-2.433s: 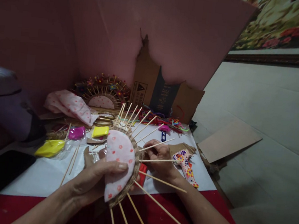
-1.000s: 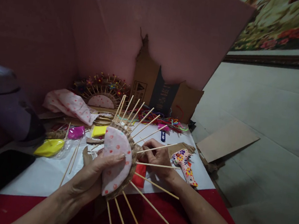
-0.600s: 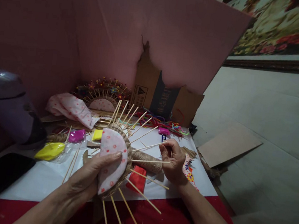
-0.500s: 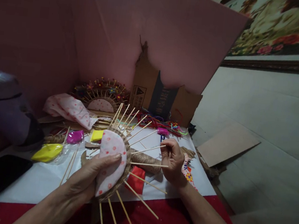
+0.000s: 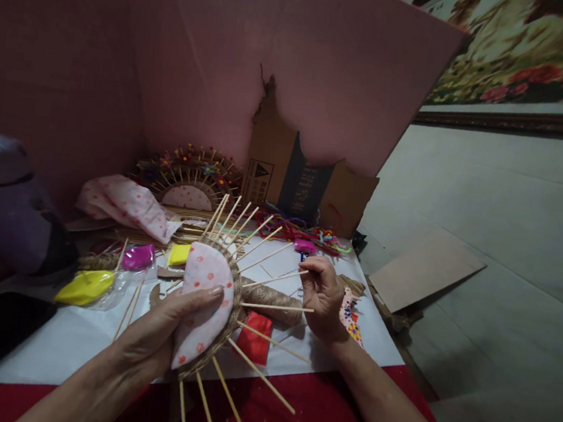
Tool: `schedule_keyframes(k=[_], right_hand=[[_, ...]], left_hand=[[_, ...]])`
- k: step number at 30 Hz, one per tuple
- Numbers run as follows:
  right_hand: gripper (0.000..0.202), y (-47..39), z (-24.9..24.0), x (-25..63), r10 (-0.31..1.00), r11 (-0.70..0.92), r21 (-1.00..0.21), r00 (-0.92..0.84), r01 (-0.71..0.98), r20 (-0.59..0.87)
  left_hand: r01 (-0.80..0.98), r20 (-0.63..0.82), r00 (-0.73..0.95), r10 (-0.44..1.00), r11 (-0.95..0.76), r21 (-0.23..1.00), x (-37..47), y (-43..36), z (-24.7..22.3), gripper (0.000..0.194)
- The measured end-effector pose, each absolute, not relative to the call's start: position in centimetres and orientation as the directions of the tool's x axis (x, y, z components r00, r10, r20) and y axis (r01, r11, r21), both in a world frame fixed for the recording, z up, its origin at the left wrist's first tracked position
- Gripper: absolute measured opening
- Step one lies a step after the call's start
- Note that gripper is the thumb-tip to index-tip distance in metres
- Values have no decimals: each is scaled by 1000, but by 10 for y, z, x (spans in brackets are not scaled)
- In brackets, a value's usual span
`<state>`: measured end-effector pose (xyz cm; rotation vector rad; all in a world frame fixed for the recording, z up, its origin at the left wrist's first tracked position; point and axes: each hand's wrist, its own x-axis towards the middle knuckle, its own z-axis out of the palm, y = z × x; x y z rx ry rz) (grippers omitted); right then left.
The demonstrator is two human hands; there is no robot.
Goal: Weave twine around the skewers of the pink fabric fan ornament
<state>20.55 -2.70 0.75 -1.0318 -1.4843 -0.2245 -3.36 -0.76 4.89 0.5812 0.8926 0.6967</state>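
My left hand [image 5: 164, 323] grips a fabric-covered half disc [image 5: 209, 267], white with small red prints, its thumb lying across the front. Brown twine edges the curved side, and thin wooden sticks [image 5: 274, 346] fan out from there. At the right, my right hand [image 5: 323, 299] is closed in a pinch at the outer tip of one stick [image 5: 274, 278]. Another stick's end reaches close to the same hand's lower fingers. Behind the sticks lie a roll of twine [image 5: 274, 304] and a red packet [image 5: 254, 340].
A finished-looking half-round piece with coloured flowers [image 5: 187, 196] stands at the back, near torn cardboard [image 5: 272, 149] and colourful pipe cleaners [image 5: 284, 226]. Bundled cloth [image 5: 124, 201], yellow [image 5: 83, 287] and magenta packets [image 5: 138, 258], a dark flat object [image 5: 2, 329] and a purple container [image 5: 7, 209] are left.
Both hands and the half disc appear slightly further left, as does the whole scene with the camera. The grip of each hand looks the same.
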Motion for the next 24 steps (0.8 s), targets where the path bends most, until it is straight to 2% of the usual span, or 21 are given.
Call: schedule_keyframes(k=[4,9,15,24], right_hand=[[18,-29,5,201,444,624,-467,208,626,871],[20,-30,5,198,403,676,-463,239,573,883],[13,-27,7,199,455,621,-542,302,566,837],[10,-26,6,197,520,528,-606,338,595,785]], left_hand=[[-333,-470,391,791,598,729,-35,-4,48,14],[-270,-512,378,771,621,736,-33,-5,51,14],[-231,-539,446,715,673,702,-32,-9,53,16],[-249,-507,484,713,668,701,-32,-9,53,18]])
